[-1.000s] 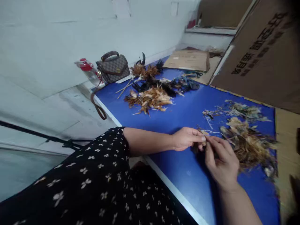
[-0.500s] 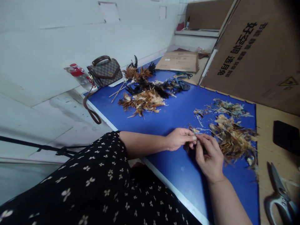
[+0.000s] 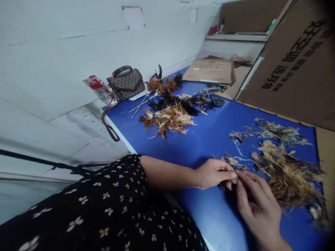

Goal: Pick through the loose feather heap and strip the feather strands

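Note:
My left hand (image 3: 216,173) is closed, its thumb and fingers pinched together at the tips. Opposite it, my right hand (image 3: 258,200) pinches too, and the fingertips of both meet. Between and beneath them shows a little of a dark feather (image 3: 223,186); most of it is hidden by the fingers. Just beyond the fingertips lie small feather scraps (image 3: 234,160) with a pale thread-like strand. To the right of my right hand spreads a pile of brown and tan feathers (image 3: 285,170).
Bluish feather scraps (image 3: 285,132) lie behind the brown pile on the blue table (image 3: 206,134). Farther left are orange-brown feathers (image 3: 170,120), black feathers (image 3: 183,104), a handbag (image 3: 127,83) and a bottle (image 3: 101,90). A large cardboard sheet (image 3: 293,66) stands along the right.
The view has shifted, so the table and hands sit lower and farther right. The scissors and black phone-like object have left the picture. Both hands keep their pinch.

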The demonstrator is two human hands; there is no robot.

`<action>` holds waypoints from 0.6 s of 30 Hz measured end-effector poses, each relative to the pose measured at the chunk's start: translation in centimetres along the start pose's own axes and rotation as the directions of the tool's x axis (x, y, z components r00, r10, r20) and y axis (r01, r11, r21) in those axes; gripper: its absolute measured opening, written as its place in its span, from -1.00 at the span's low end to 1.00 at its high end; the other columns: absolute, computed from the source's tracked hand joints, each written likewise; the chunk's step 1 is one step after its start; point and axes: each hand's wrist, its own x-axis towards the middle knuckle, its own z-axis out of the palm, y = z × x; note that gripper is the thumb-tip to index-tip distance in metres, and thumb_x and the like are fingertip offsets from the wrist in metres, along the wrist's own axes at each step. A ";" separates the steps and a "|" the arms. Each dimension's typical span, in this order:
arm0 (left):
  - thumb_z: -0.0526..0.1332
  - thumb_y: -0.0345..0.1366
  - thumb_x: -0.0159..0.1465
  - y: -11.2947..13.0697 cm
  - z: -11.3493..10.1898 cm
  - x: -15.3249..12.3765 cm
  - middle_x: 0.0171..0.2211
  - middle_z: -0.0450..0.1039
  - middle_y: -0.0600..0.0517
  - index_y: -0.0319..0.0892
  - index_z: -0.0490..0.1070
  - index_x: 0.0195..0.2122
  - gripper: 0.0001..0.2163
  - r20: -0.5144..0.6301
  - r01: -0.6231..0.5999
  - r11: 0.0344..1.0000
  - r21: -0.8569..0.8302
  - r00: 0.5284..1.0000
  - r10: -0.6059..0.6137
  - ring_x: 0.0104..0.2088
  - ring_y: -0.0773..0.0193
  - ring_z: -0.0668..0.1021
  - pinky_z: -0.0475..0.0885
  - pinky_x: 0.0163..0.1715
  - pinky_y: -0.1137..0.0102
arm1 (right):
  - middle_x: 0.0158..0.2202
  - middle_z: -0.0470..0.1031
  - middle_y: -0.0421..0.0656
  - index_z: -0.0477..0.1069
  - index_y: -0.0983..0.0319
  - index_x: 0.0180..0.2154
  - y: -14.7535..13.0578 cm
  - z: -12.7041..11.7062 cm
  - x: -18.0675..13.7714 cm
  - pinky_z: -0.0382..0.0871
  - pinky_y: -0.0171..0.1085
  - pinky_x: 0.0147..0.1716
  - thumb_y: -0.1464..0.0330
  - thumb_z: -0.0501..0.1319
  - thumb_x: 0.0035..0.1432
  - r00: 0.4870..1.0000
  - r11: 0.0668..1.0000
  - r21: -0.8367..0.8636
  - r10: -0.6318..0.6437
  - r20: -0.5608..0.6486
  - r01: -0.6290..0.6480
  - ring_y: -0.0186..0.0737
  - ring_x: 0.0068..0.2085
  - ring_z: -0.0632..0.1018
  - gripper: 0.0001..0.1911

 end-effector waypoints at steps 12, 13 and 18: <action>0.44 -0.01 0.24 -0.7 0.8 -0.1 -0.48 0.47 0.08 -0.24 0.47 -0.32 -0.64 -0.035 -0.005 1.000 -0.003 0.999 0.005 -0.47 0.41 0.49 0.37 -0.32 0.37 | 0.03 0.61 -0.04 0.57 0.17 0.09 0.1 -0.4 -0.7 0.59 -0.14 -0.07 0.46 0.33 0.29 0.999 0.999 -0.043 0.032 0.018 -0.031 -0.11 -0.05 0.66 -0.66; 0.43 -0.04 0.25 -0.7 0.8 -0.1 -0.48 0.47 0.08 -0.24 0.48 -0.32 -0.66 -0.039 0.000 1.000 0.003 0.999 0.000 -0.47 0.41 0.49 0.37 -0.31 0.37 | 0.03 0.61 -0.04 0.57 0.18 0.09 0.1 -0.4 -0.7 0.58 -0.15 -0.07 0.45 0.33 0.29 0.999 0.998 -0.044 0.034 0.016 -0.034 -0.11 -0.04 0.66 -0.66; 0.42 -0.06 0.26 -0.4 0.9 -0.2 -0.48 0.46 0.08 -0.23 0.47 -0.33 -0.69 -0.052 0.020 1.000 0.005 0.998 -0.020 -0.47 0.40 0.47 0.37 -0.31 0.36 | 0.02 0.61 -0.05 0.58 0.15 0.09 0.2 -0.3 -0.7 0.60 -0.15 -0.12 0.41 0.32 0.30 1.000 0.998 -0.053 0.025 -0.001 -0.025 -0.11 -0.08 0.68 -0.67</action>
